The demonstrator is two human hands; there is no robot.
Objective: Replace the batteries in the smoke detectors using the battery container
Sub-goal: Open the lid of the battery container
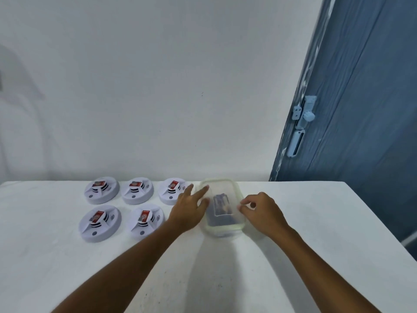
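Five smoke detectors (pixel 102 190) are laid out in two rows on the table (pixel 316 211), and the lidded battery container (pixel 222 211) is set just right of them. It is steadied by the flat-fingered left hand (pixel 191 207), while its right rim is pinched by the right hand (pixel 261 211), probably to lift the lid.

Two bare forearms enter from the bottom edge, no sleeves visible on either. Left hand (pixel 190 210) and right hand (pixel 262 213): no gloves, no rings, no watch or wristband seen at either wrist. Fingernails short, unpainted as far as can be told. Nothing worn shows anywhere on the arms.
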